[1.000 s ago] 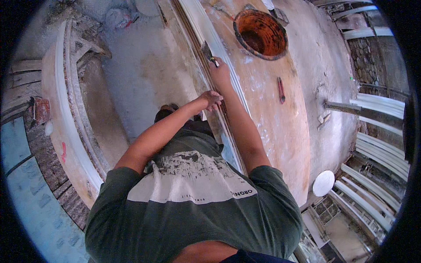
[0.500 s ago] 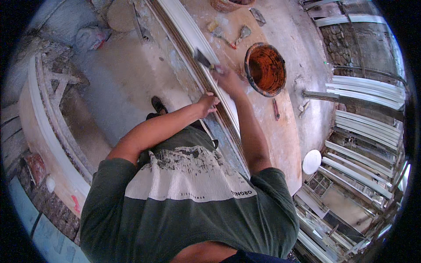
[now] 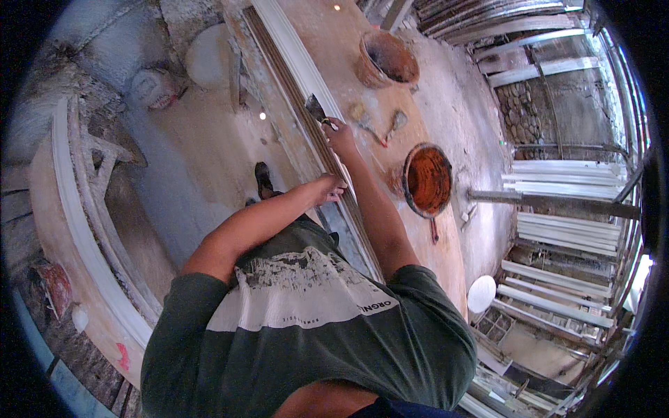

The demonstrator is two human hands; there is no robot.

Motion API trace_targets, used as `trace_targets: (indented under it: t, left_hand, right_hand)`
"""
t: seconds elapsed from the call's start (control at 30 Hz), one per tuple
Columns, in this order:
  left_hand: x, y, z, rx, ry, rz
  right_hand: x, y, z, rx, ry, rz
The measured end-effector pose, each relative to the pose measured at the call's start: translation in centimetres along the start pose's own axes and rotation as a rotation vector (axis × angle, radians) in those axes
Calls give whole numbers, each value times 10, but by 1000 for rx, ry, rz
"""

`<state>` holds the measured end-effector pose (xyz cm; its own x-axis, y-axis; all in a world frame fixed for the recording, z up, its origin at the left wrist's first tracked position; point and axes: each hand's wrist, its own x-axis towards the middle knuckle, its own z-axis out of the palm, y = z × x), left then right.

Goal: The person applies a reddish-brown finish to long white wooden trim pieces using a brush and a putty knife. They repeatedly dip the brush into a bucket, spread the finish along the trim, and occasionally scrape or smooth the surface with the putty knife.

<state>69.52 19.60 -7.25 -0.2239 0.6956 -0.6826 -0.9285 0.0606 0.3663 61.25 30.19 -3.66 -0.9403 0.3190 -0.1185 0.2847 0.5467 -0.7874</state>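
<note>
My right hand (image 3: 340,138) is closed round the handle of a putty knife (image 3: 316,109), its broad dark blade reaching onto a long white moulding strip (image 3: 286,36). Closer to my body, my left hand (image 3: 329,188) has its fingers curled at the edge of a brown ridged strip (image 3: 282,74) running beside the moulding. Whatever those fingers may hold is too small or hidden to make out. Both strips lie lengthwise along the left side of a bench.
On the bench (image 3: 442,268), right of my hands, stand an orange-stained bucket (image 3: 428,182) and a farther bucket (image 3: 373,68). Two brushes (image 3: 397,122) lie between them. Racks of white mouldings (image 3: 568,233) line the right side. A curved board (image 3: 52,202) stands at left.
The view has shifted, so bench items appear lower. Relative to them, both hands have moved farther along the strips, the right one with the putty knife.
</note>
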Motion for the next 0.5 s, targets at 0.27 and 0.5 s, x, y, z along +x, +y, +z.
trace_targets:
  t: [0.27,0.5]
  left_hand:
    - [-10,107,-65,-69,63,212]
    - [12,179,-117,-64,26,265]
  right_hand:
    - [158,-72,83,-116,52,-66]
    - [286,-146,144,-123,92,-3]
